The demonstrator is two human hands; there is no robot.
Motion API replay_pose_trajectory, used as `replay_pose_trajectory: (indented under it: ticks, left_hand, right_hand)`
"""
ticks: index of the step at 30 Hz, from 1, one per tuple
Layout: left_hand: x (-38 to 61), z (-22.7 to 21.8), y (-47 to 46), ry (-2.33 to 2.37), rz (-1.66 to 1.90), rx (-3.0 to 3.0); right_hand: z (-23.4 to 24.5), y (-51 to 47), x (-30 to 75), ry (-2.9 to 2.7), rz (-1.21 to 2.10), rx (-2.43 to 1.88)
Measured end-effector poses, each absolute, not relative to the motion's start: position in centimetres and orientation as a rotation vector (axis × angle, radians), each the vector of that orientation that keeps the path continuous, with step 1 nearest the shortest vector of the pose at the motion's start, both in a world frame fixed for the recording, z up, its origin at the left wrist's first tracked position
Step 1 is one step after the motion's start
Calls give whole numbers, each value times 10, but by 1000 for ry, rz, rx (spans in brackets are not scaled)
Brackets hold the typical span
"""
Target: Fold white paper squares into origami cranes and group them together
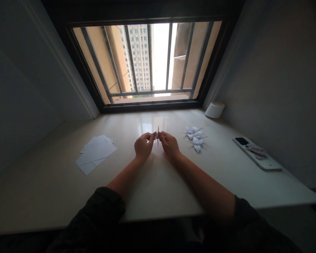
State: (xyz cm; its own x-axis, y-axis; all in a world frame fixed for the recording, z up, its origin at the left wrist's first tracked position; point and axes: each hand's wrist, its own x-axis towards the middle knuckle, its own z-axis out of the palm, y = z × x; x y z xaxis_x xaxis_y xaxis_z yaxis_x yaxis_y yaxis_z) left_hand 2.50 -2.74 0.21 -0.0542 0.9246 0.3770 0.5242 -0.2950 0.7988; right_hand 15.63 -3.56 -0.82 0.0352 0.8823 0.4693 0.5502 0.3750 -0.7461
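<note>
And here we are, 2 hands close together on the near side of the window (152,106), fingertips pinched on a small folded paper (158,136) straight out from the middle of its sill. The left hand (143,145) grips from its side, the right hand (170,142) from the other, thin points poking up and down between them. Tense stuff: if the 2 pull unevenly, that slim paper could well tear at a crease; squeeze too hard and the points may crumple. Fingers hide most of it, so a misaligned edge might go unnoticed, and the glare from the window won't help.

Watch the flank! Nearer than the window's right end sit the pointed paper shapes (197,141), overlapping, so I can't call the count. A careless outward sweep of the right hand could scatter them or bend their thin tips. Out by the window's left end, on the near side, the loose paper sheets (97,149) lie fanned on the table (158,182); a sleeve brushing past might send the top 1 sliding.
</note>
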Motion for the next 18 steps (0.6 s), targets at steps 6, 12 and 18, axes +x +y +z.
replay_pose_trajectory:
  ticks: [6,12,18]
  left_hand:
    - [24,0,-24,1376,1269,1809]
    - [26,-5,-23,1176,1240,1736]
    - [28,-2,-21,993,1273,1550]
  right_hand:
    - [-9,-36,158,-1654,383,-1247]
    - [-7,-37,158,-1615,374,-1262]
    - [-8,-35,157,-1571,462,-1193]
